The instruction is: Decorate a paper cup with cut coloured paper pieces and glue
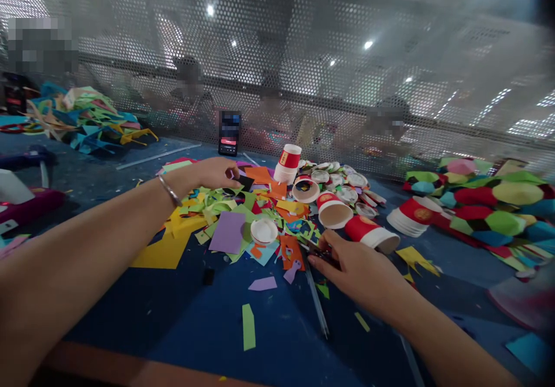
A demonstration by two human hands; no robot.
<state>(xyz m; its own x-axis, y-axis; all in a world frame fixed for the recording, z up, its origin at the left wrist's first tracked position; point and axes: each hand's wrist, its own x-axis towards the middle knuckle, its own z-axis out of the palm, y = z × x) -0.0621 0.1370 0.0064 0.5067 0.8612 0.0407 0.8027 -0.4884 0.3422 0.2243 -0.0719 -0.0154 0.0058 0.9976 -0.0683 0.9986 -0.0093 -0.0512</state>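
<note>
The left hand [212,173] is reaching over a messy heap of colored paper [217,201] on the blue bench [165,312], and its fingers [235,183] are closing together on a small black paper [247,182]. The right hand [353,261] is curling its fingers [319,264] around the dark handles of some scissors [323,254], and the blades are pointing at the heap. A purple paper [228,232] is lying closer to the person than the left fingers, and a little white cup [264,232] is sitting between the two hands. Red and white paper cups [333,209] are standing and lying past the right fingers. They are showing gold marks, but the marks are too small to read. A phone [229,133] is standing up past the left fingers, glowing with a pinky-red bar, and its writing is too tiny to read. A pale green strip [248,327] is resting nearer the person, to the left of the right fingers. A shiny bracelet [169,190] is going around the left wrist.
</note>
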